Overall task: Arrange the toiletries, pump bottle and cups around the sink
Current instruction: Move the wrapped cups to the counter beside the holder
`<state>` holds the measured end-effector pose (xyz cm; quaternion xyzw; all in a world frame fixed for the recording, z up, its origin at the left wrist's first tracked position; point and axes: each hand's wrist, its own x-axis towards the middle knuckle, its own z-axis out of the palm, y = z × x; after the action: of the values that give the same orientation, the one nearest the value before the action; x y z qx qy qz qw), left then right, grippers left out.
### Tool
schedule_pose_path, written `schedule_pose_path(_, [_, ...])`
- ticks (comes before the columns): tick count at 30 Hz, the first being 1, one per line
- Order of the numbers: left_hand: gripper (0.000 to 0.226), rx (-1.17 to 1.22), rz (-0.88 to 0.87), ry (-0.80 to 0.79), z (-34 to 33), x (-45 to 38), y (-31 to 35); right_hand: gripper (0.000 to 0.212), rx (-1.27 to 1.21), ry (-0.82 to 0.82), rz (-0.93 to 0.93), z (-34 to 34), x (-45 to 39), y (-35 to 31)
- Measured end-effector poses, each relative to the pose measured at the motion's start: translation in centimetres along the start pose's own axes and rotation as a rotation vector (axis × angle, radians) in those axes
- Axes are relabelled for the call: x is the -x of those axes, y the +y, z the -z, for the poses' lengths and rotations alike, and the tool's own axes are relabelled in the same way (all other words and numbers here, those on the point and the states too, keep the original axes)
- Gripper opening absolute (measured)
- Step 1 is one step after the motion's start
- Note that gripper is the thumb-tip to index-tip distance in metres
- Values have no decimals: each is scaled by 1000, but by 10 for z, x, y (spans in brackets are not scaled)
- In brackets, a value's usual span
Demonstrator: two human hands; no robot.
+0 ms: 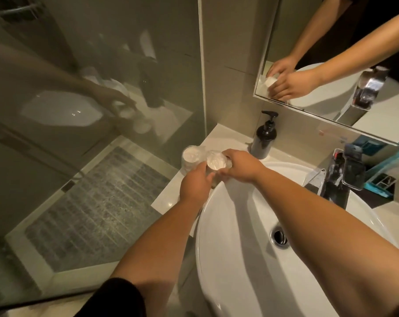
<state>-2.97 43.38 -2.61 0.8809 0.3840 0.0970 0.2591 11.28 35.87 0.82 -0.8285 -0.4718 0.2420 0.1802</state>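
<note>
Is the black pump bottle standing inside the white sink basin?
No, the black pump bottle stands upright on the pale counter behind the white sink basin.

Two wrapped cups [213,161] upright beside black pump bottle [263,136], left of sink [239,225]

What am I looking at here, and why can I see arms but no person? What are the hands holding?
There is no machine here. A person wears a camera on their head, so this one picture looks down along their own two arms. The left hand and the right hand are both wrapped around one wrapped cup, over the counter beside the white sink. A second wrapped cup stands right next to it, close to the glass shower wall. Behind the hands stands a black pump bottle, and to the right is the shiny tap. The mirror above shows the same hands again, as a reflection.
</note>
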Motion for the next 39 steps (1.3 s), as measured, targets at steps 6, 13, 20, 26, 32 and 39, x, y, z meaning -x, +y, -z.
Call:
schedule_pose_path(6, [30, 142, -42, 49, 46, 2, 31, 63, 41, 117, 50, 52, 30, -28])
schedule_pose_path(13, [28, 145, -215, 55, 102, 34, 62, 33, 28, 286, 35, 84, 98, -66])
schedule_pose_path(20, [27, 170, -422, -42, 105, 89, 70, 45, 22, 381, -93, 61, 178, -73])
schedule_pose_path(26, [26, 171, -582, -137, 77, 123, 106, 48, -36, 474, -247, 52, 248, -46])
schedule_pose_path(32, [30, 205, -744, -245, 36, 147, 178, 43, -60, 578, -394, 71, 318, 4])
schedule_pose_path(39, [32, 230, -838, -327, -21, 159, 257, 42, -83, 650, -514, 95, 366, 82])
